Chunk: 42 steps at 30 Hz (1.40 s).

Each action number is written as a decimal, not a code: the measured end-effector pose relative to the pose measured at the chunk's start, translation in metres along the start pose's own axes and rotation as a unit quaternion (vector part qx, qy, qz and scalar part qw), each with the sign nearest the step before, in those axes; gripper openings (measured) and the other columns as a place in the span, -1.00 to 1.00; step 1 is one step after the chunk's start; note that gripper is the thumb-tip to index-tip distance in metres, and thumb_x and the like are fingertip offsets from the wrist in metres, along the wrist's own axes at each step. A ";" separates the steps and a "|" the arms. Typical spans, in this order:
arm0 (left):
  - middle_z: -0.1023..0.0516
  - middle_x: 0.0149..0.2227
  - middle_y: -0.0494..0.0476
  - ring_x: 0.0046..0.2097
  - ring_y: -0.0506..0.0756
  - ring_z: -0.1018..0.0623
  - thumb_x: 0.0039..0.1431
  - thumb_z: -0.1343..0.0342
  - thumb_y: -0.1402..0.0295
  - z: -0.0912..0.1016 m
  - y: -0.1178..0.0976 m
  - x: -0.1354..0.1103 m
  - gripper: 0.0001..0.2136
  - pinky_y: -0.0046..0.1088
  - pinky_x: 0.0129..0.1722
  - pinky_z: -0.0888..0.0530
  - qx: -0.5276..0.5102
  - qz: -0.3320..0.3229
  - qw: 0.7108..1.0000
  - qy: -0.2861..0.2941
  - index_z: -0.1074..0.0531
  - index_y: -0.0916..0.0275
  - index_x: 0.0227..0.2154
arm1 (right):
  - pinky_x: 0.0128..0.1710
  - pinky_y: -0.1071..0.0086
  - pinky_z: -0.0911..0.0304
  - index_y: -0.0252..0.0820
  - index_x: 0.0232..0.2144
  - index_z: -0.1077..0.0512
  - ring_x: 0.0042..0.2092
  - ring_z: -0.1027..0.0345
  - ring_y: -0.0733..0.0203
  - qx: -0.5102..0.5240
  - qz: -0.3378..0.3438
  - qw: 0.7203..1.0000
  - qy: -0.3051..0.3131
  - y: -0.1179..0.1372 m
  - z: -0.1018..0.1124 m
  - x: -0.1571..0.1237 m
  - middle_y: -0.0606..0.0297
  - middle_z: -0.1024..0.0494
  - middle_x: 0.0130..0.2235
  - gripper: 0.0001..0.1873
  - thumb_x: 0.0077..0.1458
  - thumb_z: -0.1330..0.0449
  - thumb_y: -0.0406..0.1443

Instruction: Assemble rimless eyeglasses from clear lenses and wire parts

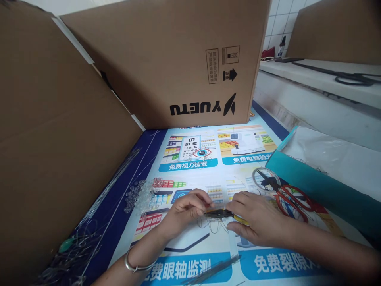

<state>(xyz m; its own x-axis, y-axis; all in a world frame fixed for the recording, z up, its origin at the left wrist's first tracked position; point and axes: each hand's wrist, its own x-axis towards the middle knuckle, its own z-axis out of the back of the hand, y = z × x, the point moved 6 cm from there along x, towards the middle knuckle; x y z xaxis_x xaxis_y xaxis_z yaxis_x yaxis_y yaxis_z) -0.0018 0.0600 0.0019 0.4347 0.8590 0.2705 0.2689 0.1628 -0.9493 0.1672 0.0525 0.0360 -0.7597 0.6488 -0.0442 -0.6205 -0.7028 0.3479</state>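
Observation:
My right hand is closed around the yellow handles of a pair of pliers, whose dark jaws point left. At the tip of those jaws, my left hand pinches a thin wire between thumb and fingers. Loops of the wire hang just under the pliers. Whether the jaws are clamped on the wire is too small to tell. Left of my left hand lies a pile of clear beads. A bundle of straight thin wires rests on the printed sheet near me.
Red-handled scissors and a wire ring lie right of my hands, beside a teal box with a plastic bag. Cardboard panels stand behind and left. More wires and a green piece lie along the left edge.

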 end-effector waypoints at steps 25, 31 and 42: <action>-0.43 -0.23 0.16 -0.20 0.11 -0.47 0.11 -0.10 0.44 -0.005 -0.003 0.000 -0.93 -0.27 -0.18 -0.40 0.023 0.022 0.999 0.015 -0.48 0.23 -0.41 | -0.46 0.40 0.00 -0.14 -0.28 -0.35 -0.36 -0.31 0.18 -0.055 0.013 0.998 -0.001 0.004 0.000 0.003 0.26 -0.45 -0.34 -0.69 0.14 0.06 -0.09; -0.42 -0.21 0.17 -0.15 0.12 -0.44 0.12 -0.09 0.41 -0.002 -0.004 0.001 -0.93 -0.27 -0.14 -0.36 0.058 0.012 0.998 0.010 -0.46 0.24 -0.41 | -0.44 0.38 -0.04 -0.12 -0.30 -0.32 -0.33 -0.31 0.13 -0.088 -0.008 0.996 -0.009 0.001 -0.003 0.003 0.26 -0.43 -0.32 -0.70 0.13 0.04 -0.06; -0.46 -0.28 0.15 -0.23 0.08 -0.45 0.14 -0.05 0.43 0.001 -0.005 0.000 -0.93 -0.35 -0.19 -0.35 0.145 0.034 0.988 -0.029 -0.44 0.26 -0.37 | -0.42 0.33 -0.02 -0.16 -0.33 -0.31 -0.32 -0.25 0.08 -0.191 -0.025 0.979 -0.065 0.003 -0.001 0.003 0.20 -0.38 -0.35 -0.73 0.14 0.01 -0.09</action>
<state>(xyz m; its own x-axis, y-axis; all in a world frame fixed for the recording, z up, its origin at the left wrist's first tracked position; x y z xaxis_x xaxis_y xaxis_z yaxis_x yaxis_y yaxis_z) -0.0042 0.0602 0.0064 0.3904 0.8982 0.2021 -0.0200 0.2278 -0.9735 0.1633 0.0521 0.0362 -0.7106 0.6996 0.0751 -0.7028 -0.7108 -0.0278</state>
